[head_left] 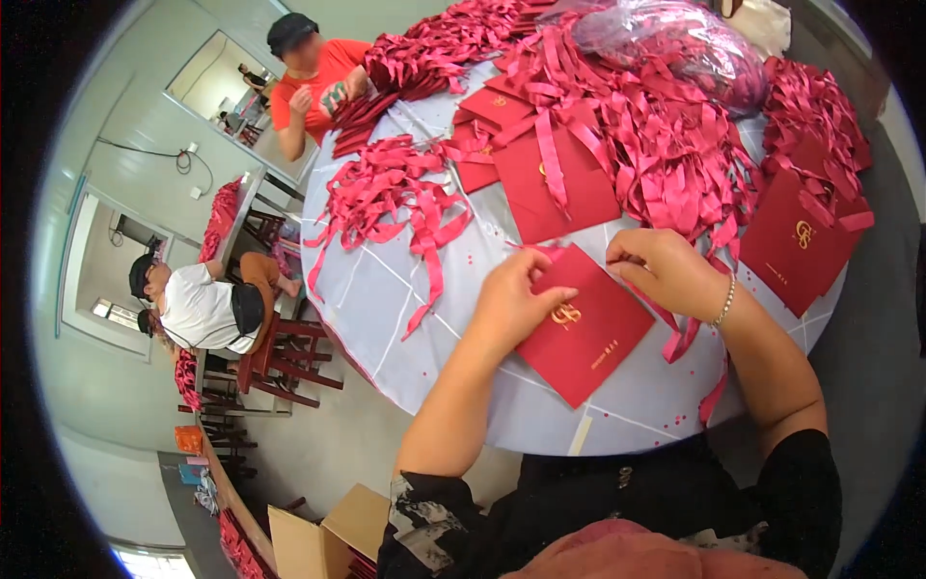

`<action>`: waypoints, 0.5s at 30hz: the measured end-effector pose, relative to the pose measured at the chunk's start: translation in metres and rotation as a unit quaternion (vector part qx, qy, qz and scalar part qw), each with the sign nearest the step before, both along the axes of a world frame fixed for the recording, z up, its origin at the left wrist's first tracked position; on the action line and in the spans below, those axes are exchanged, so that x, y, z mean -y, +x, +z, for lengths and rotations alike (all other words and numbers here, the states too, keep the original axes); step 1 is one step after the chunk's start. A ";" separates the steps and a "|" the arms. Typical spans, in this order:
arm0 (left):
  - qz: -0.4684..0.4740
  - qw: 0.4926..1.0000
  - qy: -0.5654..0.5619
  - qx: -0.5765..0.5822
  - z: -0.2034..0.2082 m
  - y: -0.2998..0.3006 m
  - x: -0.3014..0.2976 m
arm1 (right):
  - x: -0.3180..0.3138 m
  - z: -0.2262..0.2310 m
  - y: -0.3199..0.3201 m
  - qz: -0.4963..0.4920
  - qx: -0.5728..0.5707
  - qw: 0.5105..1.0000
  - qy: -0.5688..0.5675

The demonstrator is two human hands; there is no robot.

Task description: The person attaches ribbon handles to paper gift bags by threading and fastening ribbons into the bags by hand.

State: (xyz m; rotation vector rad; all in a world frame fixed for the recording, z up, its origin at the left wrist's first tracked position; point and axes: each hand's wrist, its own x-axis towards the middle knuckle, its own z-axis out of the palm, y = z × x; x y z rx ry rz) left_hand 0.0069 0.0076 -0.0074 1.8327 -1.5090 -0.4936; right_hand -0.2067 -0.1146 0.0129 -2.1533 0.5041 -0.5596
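A flat red paper bag (600,333) with gold print lies tilted on the table in front of me. My left hand (521,297) is closed at its upper left edge, thumb across the face and fingers curled near a bit of pink ribbon. Over the bag's upper right edge, my right hand (666,273) pinches with bent fingers; a pink ribbon (680,338) trails down from beneath it. The exact grip of those fingertips is partly hidden. Just beyond my hands rests another red bag (559,188) with its ribbon lying across it.
Loose pink ribbons (395,193) lie at the left, with a large ribbon heap (675,159) on the right under a clear plastic bag (675,43). More red bags (803,232) are stacked at right. A person in red (313,82) works across the table. A cardboard box (333,536) stands below.
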 end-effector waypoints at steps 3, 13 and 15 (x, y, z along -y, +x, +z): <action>-0.057 0.998 -0.024 -0.007 0.005 -0.011 0.001 | -0.009 -0.001 0.005 0.046 0.121 0.990 -0.060; -0.118 0.992 0.009 0.034 0.008 -0.017 -0.005 | -0.017 -0.009 0.006 0.129 -0.057 0.980 -0.140; -0.125 0.992 0.018 0.014 0.008 -0.015 -0.007 | -0.017 -0.008 0.006 0.150 -0.058 0.979 -0.127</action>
